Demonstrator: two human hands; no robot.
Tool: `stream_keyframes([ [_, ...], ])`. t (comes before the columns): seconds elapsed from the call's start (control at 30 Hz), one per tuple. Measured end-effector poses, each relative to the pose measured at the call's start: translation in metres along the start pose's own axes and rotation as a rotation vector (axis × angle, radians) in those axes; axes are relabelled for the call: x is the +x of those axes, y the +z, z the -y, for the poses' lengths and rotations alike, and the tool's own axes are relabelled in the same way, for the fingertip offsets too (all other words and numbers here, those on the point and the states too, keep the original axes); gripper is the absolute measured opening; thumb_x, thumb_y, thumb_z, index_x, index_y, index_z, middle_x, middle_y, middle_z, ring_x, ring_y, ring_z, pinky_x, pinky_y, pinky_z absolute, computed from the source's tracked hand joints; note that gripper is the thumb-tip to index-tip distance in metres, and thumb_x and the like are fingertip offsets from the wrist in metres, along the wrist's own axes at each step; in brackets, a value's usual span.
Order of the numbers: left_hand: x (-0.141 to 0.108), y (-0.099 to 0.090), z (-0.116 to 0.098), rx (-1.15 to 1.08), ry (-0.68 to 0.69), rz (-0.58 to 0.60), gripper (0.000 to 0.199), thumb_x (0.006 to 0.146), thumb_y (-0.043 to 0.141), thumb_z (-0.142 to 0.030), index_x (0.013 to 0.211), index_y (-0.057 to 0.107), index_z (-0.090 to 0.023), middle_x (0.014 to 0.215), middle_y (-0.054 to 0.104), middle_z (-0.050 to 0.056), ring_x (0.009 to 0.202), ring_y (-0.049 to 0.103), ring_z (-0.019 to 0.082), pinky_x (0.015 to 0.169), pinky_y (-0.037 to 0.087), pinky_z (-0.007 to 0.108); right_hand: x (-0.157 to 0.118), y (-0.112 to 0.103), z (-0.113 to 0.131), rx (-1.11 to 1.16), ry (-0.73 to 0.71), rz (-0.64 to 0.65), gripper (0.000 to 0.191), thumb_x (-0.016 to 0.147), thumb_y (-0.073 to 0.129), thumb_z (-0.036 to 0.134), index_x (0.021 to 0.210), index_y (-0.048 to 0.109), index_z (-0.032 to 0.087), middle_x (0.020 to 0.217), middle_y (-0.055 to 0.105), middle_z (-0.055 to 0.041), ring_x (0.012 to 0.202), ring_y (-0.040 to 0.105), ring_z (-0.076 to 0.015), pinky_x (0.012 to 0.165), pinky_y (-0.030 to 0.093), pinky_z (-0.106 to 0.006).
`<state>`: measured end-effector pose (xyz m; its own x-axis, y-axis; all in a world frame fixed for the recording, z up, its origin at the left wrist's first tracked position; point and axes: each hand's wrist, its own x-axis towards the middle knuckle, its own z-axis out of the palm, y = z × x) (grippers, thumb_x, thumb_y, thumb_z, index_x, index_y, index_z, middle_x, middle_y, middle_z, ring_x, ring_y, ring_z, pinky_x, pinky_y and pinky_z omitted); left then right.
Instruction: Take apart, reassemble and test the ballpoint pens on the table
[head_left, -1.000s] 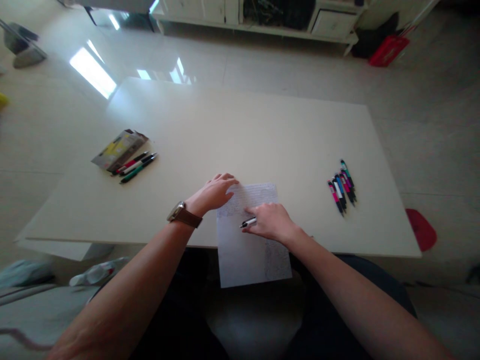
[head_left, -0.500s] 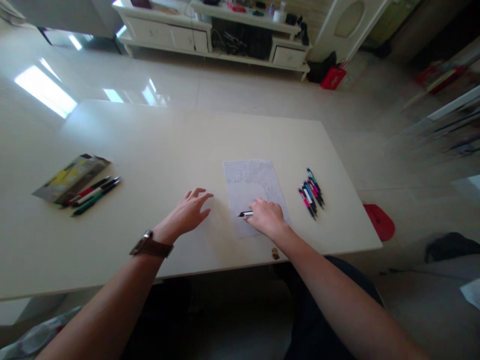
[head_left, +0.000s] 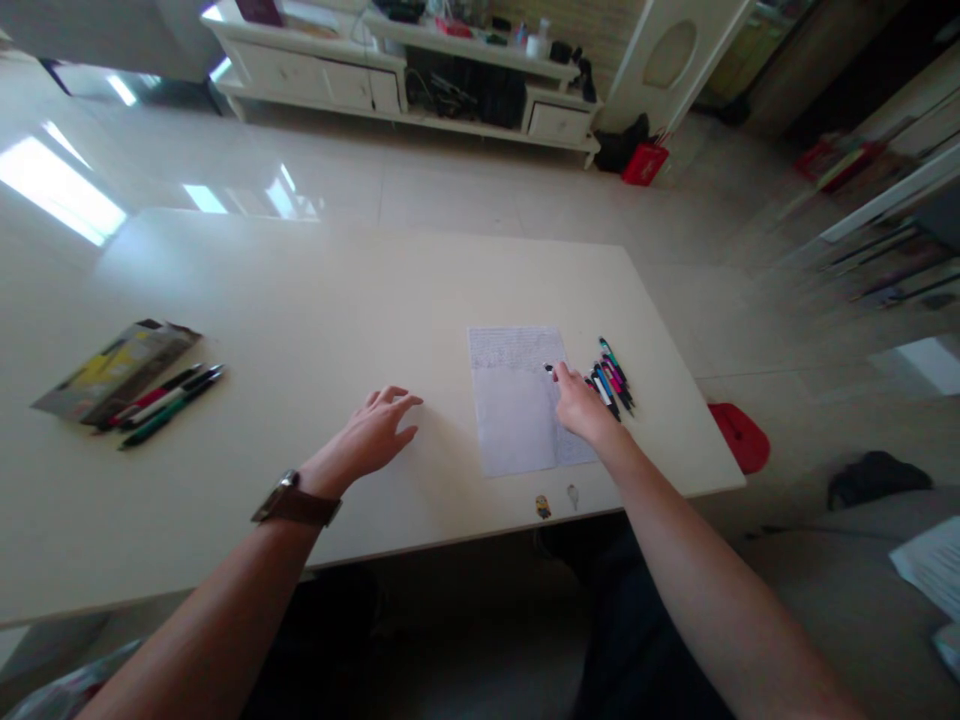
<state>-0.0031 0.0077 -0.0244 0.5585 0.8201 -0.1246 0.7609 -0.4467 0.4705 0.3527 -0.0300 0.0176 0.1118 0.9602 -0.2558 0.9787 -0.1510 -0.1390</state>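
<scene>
My right hand (head_left: 583,408) is closed on a pen (head_left: 549,369), whose dark and silver end pokes out past the fingers; the rest is hidden. It is over the right edge of a sheet of paper (head_left: 514,420) with writing along its top and right side. Just beyond that hand lies a group of several pens (head_left: 616,375), some pink, blue and green, partly covered by the hand. My left hand (head_left: 382,428), with a brown-strapped watch (head_left: 296,498) on the wrist, rests on the table left of the paper, fingers apart and holding nothing.
On the white table (head_left: 337,300), a grey and yellow pouch (head_left: 112,375) lies at the left beside several more pens (head_left: 169,405). A small cartoon sticker (head_left: 543,507) and a pale sticker (head_left: 573,496) are near the front edge. A red stool (head_left: 739,438) stands beyond the right edge.
My right hand has moved right and away from me with the pen, from the paper's lower middle to its right edge by the pens. My left hand stays open in nearly the same place.
</scene>
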Motion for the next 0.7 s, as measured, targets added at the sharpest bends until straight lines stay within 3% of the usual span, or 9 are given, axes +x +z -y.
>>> stream_keyframes([
  [0.13, 0.003, 0.001, -0.005, -0.010, 0.009, 0.000, 0.043, 0.090, 0.051, -0.036, 0.130, 0.059, -0.024, 0.134, 0.054, 0.011, 0.125, 0.049, 0.029, 0.107, 0.043, 0.048, -0.007, 0.006, -0.034, -0.090, 0.065, 0.027, 0.036, 0.084, 0.038, 0.001, 0.106, 0.062, 0.014, 0.110, 0.059, -0.0156, 0.095, 0.061, -0.0238, 0.082, 0.044, -0.033],
  [0.43, 0.008, 0.004, -0.013, -0.006, 0.012, 0.035, 0.042, 0.089, 0.050, -0.035, 0.129, 0.059, -0.022, 0.135, 0.055, 0.012, 0.124, 0.050, 0.029, 0.105, 0.044, 0.048, -0.016, 0.011, -0.076, -0.186, 0.160, -0.010, 0.033, 0.087, 0.041, 0.004, 0.109, 0.064, 0.013, 0.117, 0.054, -0.0188, 0.109, 0.057, -0.0296, 0.086, 0.045, -0.037],
  [0.57, 0.009, 0.005, -0.014, -0.002, 0.010, 0.043, 0.041, 0.089, 0.051, -0.035, 0.127, 0.060, -0.023, 0.135, 0.055, 0.011, 0.124, 0.049, 0.029, 0.105, 0.043, 0.049, -0.016, 0.008, -0.065, -0.225, 0.133, -0.094, 0.025, 0.090, 0.045, 0.011, 0.103, 0.065, 0.015, 0.122, 0.054, -0.0176, 0.113, 0.054, -0.0315, 0.085, 0.046, -0.039],
  [0.63, 0.010, 0.005, -0.015, 0.001, 0.005, 0.043, 0.040, 0.089, 0.051, -0.035, 0.126, 0.061, -0.023, 0.135, 0.055, 0.012, 0.124, 0.049, 0.029, 0.105, 0.044, 0.050, -0.018, 0.008, -0.045, -0.181, 0.062, -0.137, 0.020, 0.092, 0.052, 0.022, 0.105, 0.065, 0.016, 0.123, 0.055, -0.0158, 0.113, 0.053, -0.0303, 0.089, 0.046, -0.039],
  [0.7, 0.010, 0.005, -0.015, 0.004, 0.004, 0.042, 0.040, 0.089, 0.051, -0.035, 0.126, 0.061, -0.023, 0.135, 0.056, 0.012, 0.123, 0.049, 0.030, 0.104, 0.043, 0.050, -0.021, 0.012, -0.021, -0.102, -0.042, -0.136, 0.032, 0.092, 0.058, 0.038, 0.116, 0.062, 0.017, 0.127, 0.055, -0.0135, 0.114, 0.053, -0.0290, 0.095, 0.046, -0.040],
])
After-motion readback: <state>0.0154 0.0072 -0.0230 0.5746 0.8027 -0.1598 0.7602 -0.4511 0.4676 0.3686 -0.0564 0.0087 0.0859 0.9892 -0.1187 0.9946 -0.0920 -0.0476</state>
